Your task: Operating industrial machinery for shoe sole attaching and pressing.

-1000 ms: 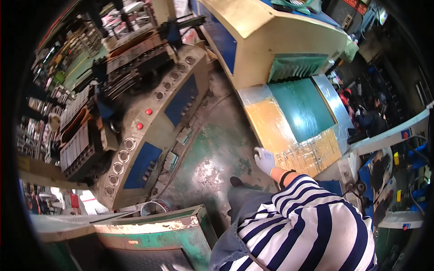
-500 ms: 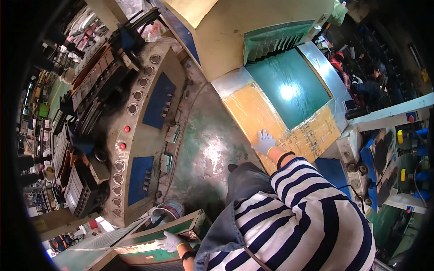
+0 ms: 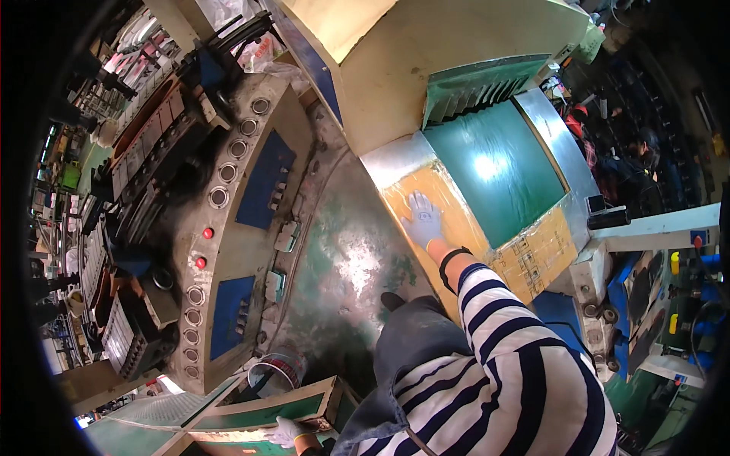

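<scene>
My right hand (image 3: 424,222), in a pale grey work glove, lies flat on the film-covered cardboard (image 3: 437,182) along the left side of the machine's feed table. Its fingers are spread and it holds nothing. Beside that cardboard runs the smooth green belt (image 3: 498,163), which leads to a slot with a strip curtain (image 3: 479,87). My left hand (image 3: 286,432), gloved alike, is low in the view at the wood-edged green tray or bench (image 3: 266,413). Its fingers reach out over the edge, and I see nothing held in them.
To the left stands a beige machine with round gauges (image 3: 227,173) and red buttons (image 3: 201,262). A bucket (image 3: 280,371) sits on the worn green floor (image 3: 353,258) near the tray. At the right, a metal arm (image 3: 661,226) juts out. Other people (image 3: 635,156) are in the dark behind.
My right hand has slid farther up and left along the cardboard, away from me. My left hand sits slightly lower in the picture, still at the tray edge. The view has shifted slightly.
</scene>
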A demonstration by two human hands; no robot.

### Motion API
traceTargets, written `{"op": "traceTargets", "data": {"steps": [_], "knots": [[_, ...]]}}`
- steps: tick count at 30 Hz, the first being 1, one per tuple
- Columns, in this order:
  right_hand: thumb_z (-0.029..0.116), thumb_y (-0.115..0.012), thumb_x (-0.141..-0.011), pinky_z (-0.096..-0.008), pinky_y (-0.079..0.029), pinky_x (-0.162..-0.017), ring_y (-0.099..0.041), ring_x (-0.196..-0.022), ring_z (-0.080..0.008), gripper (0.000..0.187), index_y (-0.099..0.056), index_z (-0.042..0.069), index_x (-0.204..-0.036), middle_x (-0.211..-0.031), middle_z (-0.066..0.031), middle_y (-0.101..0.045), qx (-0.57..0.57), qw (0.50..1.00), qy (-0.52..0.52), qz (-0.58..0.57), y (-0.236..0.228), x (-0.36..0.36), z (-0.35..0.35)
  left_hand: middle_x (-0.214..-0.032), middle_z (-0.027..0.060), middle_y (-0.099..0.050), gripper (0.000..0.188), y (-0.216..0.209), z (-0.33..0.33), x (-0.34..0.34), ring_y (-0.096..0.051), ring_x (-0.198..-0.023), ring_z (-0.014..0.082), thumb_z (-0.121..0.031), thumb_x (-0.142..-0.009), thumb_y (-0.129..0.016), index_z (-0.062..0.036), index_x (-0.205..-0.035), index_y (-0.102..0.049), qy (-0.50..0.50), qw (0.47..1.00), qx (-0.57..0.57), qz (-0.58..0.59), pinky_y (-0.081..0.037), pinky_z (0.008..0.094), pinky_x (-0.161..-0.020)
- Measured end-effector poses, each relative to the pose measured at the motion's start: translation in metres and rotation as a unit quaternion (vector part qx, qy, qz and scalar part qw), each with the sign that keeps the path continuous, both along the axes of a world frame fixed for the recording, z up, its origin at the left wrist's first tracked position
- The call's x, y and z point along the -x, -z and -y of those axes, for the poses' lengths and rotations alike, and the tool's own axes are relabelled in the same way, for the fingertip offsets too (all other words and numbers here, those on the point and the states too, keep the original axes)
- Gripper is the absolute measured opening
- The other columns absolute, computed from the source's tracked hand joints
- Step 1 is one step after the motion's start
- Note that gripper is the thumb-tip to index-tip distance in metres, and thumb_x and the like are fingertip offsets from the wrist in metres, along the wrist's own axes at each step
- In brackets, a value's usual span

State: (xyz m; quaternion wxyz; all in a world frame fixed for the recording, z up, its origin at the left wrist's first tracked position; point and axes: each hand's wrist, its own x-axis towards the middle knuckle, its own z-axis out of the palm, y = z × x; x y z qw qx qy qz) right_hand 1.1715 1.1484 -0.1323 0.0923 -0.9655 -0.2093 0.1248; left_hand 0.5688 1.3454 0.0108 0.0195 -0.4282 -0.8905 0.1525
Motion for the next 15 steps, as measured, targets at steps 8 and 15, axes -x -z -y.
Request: {"op": "traceTargets", "data": {"steps": [8, 15], "knots": [[0.047, -0.063, -0.089, -0.0539, -0.021, -0.118, -0.027, -0.148, -0.0298, 0.080, -0.032, 0.011, -0.153, -0.160, -0.0127, -0.030, -0.022, 0.993, -0.095, 0.061, 0.025, -0.044, -0.062, -0.154, 0.0301, -0.033, 0.063, -0.024, 0.019, -0.008, -0.037, -0.140, 0.0412, -0.028, -0.097, -0.058, 0.0029, -0.148, -0.037, 0.172, 0.946, -0.079, 0.262, -0.028, 0.0478, -0.117], [0.052, -0.064, -0.086, -0.0566, -0.020, -0.118, -0.028, -0.148, -0.0295, 0.084, -0.033, 0.011, -0.153, -0.160, -0.0123, -0.030, 0.014, 0.989, -0.110, 0.094, 0.023, -0.072, -0.085, -0.154, 0.0305, -0.033, 0.062, -0.014, 0.011, -0.010, -0.037, -0.139, 0.0413, -0.031, -0.098, -0.056, 0.0029, -0.147, -0.038, 0.141, 0.962, -0.072, 0.224, -0.027, 0.0473, -0.117]]}}
